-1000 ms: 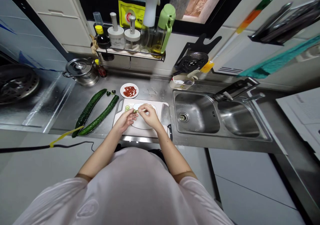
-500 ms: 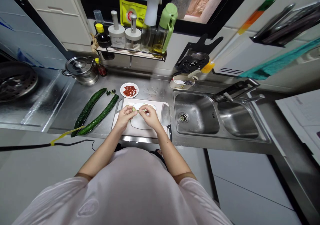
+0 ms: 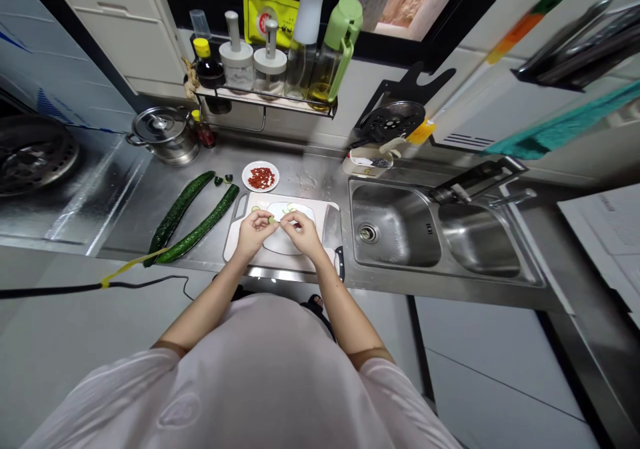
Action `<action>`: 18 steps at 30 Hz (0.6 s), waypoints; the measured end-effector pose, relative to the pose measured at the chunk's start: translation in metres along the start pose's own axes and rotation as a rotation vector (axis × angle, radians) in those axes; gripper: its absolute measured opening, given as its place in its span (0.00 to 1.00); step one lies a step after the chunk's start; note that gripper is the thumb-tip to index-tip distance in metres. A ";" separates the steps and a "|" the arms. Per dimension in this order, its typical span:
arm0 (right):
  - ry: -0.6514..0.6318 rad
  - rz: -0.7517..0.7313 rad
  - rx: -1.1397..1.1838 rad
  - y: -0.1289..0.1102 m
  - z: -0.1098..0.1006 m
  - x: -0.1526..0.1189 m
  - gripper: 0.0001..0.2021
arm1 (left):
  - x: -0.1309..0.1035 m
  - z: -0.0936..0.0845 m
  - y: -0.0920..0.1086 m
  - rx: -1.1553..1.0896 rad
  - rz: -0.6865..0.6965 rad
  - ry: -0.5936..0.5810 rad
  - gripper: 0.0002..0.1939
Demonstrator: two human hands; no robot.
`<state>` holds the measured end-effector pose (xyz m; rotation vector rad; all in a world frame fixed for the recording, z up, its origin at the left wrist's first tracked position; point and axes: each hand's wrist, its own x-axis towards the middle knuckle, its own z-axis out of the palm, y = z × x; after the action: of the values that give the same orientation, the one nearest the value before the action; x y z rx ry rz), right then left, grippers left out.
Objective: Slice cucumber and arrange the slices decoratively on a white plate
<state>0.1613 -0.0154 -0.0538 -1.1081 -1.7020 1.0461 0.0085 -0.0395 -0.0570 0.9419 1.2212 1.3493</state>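
Over a white plate (image 3: 280,244), my left hand (image 3: 254,233) pinches a pale green cucumber slice (image 3: 272,220). My right hand (image 3: 303,233) meets it from the other side, thumb and fingertips pressed together at the slice's right edge. Several more thin slices (image 3: 290,209) lie at the plate's far rim, partly behind my fingers. Under the plate is a light cutting board (image 3: 240,252), with another slice (image 3: 256,208) near its far left part. A knife with a black handle (image 3: 340,262) lies along the board's right side.
Two long cucumbers (image 3: 200,230) lie on the left, with cut ends (image 3: 219,181) beyond them. A dish of chopped red pieces (image 3: 261,176) stands behind the board. To the right is a double sink (image 3: 395,236); a lidded pot (image 3: 165,136) stands back left.
My hands have drawn slightly apart at the fingertips, and the slice shows more clearly by my left fingers. The view has shifted a little. The cucumbers and dish stay in place.
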 end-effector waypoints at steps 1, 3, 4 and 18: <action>-0.001 0.002 0.006 0.000 0.000 -0.001 0.07 | -0.001 0.000 0.000 0.018 0.010 -0.001 0.17; -0.001 0.009 0.014 0.000 0.000 -0.002 0.07 | -0.003 0.000 0.000 0.048 0.027 -0.005 0.17; 0.000 0.016 0.015 0.000 0.000 -0.003 0.07 | -0.003 0.000 0.000 0.059 0.033 -0.008 0.16; 0.010 0.067 0.004 0.002 -0.002 -0.012 0.07 | -0.007 -0.001 -0.015 0.096 0.098 -0.067 0.15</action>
<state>0.1668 -0.0257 -0.0579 -1.1730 -1.6643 1.0828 0.0110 -0.0473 -0.0713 1.1185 1.2111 1.3342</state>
